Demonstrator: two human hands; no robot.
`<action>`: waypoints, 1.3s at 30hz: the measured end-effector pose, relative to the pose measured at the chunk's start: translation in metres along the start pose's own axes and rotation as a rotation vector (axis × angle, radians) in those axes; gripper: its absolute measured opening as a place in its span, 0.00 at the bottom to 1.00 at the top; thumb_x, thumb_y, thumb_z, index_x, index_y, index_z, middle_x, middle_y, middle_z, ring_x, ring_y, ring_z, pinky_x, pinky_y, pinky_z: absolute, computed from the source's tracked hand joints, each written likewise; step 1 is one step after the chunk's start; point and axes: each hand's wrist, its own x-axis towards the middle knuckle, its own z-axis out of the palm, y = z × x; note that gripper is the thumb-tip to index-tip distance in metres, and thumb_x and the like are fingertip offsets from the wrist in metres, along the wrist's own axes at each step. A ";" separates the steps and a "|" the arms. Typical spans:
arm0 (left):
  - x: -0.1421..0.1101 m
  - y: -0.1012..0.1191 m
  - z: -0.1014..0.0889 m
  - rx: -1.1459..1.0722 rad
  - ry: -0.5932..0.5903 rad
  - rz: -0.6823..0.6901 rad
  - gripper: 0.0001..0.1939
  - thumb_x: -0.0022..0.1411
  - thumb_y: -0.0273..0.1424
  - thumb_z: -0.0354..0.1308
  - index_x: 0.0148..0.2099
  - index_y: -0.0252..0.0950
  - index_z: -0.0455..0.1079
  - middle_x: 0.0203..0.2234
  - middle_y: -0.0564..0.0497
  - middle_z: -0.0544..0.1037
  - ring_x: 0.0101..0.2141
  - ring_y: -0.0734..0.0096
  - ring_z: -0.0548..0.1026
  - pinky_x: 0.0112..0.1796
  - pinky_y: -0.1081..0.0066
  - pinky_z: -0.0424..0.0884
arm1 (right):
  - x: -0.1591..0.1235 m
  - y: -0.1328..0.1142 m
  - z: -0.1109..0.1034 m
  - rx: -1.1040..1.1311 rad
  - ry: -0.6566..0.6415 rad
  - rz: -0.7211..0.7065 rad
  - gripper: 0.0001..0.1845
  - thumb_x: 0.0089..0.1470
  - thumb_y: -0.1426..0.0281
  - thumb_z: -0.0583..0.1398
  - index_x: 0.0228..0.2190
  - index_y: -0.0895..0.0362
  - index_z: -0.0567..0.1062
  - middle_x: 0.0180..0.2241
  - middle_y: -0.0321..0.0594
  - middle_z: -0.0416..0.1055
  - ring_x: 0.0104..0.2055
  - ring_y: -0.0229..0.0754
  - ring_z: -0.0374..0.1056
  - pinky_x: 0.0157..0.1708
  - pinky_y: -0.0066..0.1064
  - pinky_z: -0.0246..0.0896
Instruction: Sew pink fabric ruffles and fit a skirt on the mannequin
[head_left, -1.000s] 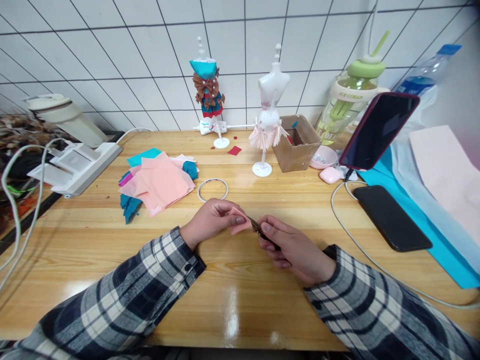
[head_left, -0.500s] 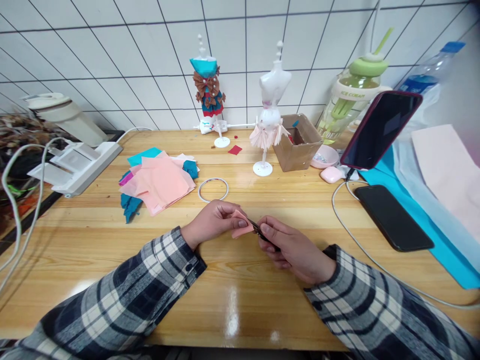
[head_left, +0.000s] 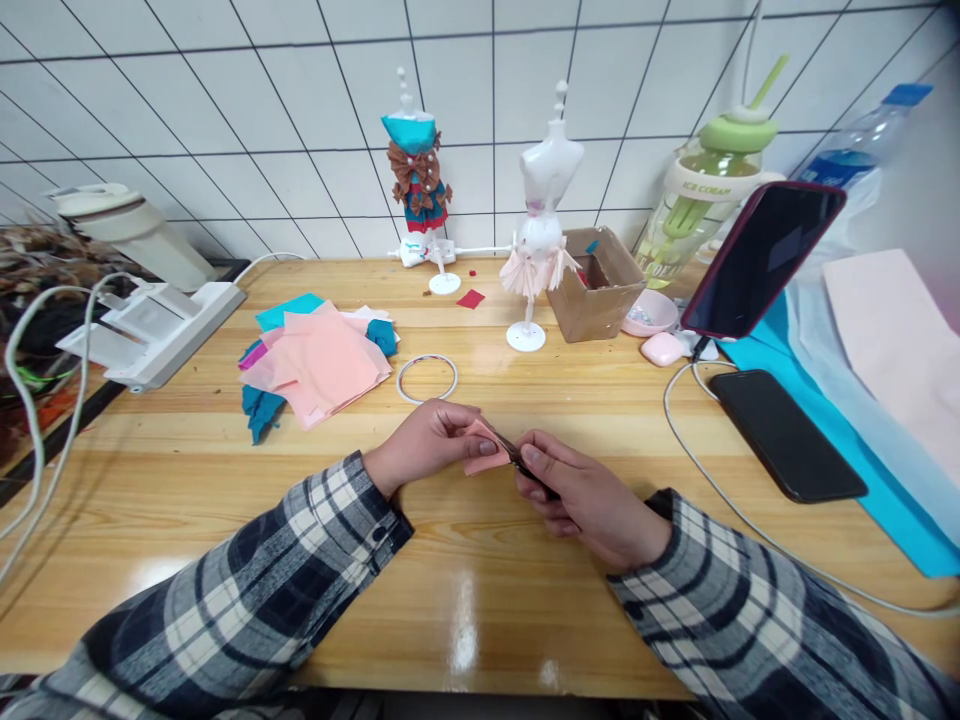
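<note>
Between the thumb and fingers of my left hand is a small folded piece of pink paper. My right hand is closed around a pair of dark scissors, whose blades meet the paper's right edge. Just beyond my left hand lies a thin white ring on the wooden table. A stack of pink sheets, with teal and magenta pieces under it, rests to the left. Behind stands a white mini dress form with a pale pink ruffle at its hips.
A second dress form wears teal and brown bows. Right of the forms are a cardboard box, a pink dish, a propped phone, a flat phone and a green-lidded bottle. A power strip sits left.
The scissor blades have shifted slightly at the pink paper's edge and look a little more spread. Both hands stay in nearly the same place.
</note>
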 end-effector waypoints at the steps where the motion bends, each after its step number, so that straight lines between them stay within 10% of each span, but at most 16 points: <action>1: 0.000 -0.001 0.000 0.027 0.000 0.005 0.09 0.58 0.34 0.62 0.33 0.31 0.78 0.25 0.51 0.77 0.30 0.72 0.71 0.34 0.74 0.65 | 0.000 0.000 0.000 -0.001 -0.001 0.001 0.16 0.59 0.53 0.54 0.33 0.52 0.61 0.23 0.27 0.54 0.19 0.28 0.41 0.16 0.20 0.34; 39: 0.002 0.001 0.008 0.231 -0.027 0.030 0.10 0.58 0.35 0.62 0.32 0.34 0.79 0.24 0.50 0.77 0.29 0.71 0.71 0.34 0.73 0.66 | 0.007 0.011 0.010 0.067 0.095 -0.060 0.18 0.55 0.51 0.57 0.36 0.50 0.59 0.22 0.25 0.55 0.18 0.28 0.43 0.17 0.20 0.35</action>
